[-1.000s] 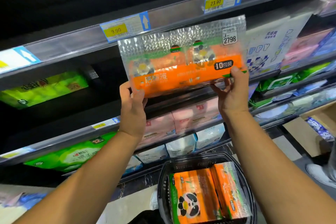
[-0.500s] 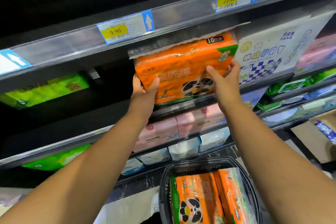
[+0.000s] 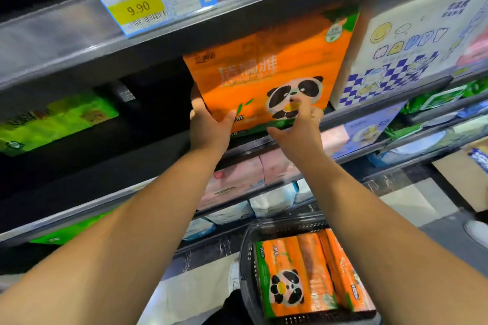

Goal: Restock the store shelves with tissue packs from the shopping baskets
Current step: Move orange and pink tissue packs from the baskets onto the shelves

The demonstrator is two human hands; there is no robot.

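So the orange tissue pack (image 3: 250, 82), the panda one, is standing upright on the shelf (image 3: 369, 107), tucked under the rail with the 9.90 price tag (image 3: 148, 6) up at 11 o'clock. Left hand (image 3: 208, 126) grips its lower left corner, thumb on the front and fingers wrapped round the side. Right hand (image 3: 298, 129) isn't really grabbing anything: fingers just press on the front near the panda, thumb spread out wide. At the pack's 3 o'clock, right beside it, there's a white checkered pack (image 3: 396, 60). A green pack (image 3: 52, 119) sits way off at 9 o'clock. Pink packs (image 3: 237, 177) are one shelf down. Down at 5 o'clock, the shopping basket (image 3: 245, 258) has more orange packs (image 3: 295, 272) lying in it.
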